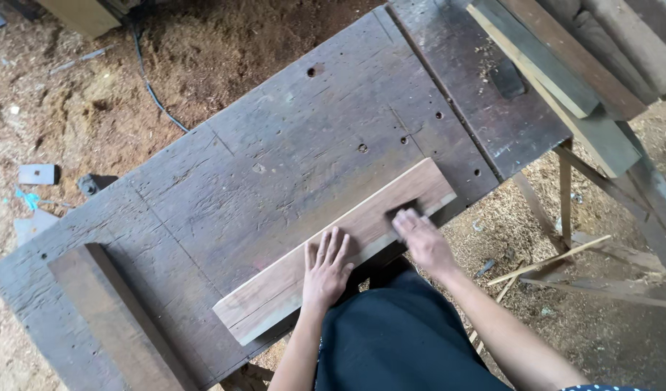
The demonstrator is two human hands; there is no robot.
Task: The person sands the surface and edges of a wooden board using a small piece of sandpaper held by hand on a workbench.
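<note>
Spreading under everything, a sawdust floor (72,108) with a dark cable (156,94) trailing across it and a few pale scraps (36,174) at left. On it, a worn grey bench (275,152), set diagonally, its top pitted with small holes. Stacked timbers (565,65) cross the bench's upper right end, with braces and a thin stick (550,259) below them. A dark block (116,318) lies on the bench's lower left corner.

Along the near edge of the bench lies a lighter brown plank (333,239), flat, running from lower left to upper right, its near side level with the bench edge or slightly past it.

Left hand (327,269): open, palm down, fingers spread flat on the plank about midway along. Right hand (420,237): blurred with motion, on the plank near its upper right end, fingers over a small dark pad (405,211) pressed to the wood; whether the fingers curl round the pad or only press it cannot be told. The person's dark clothing fills the lower middle of the view.
</note>
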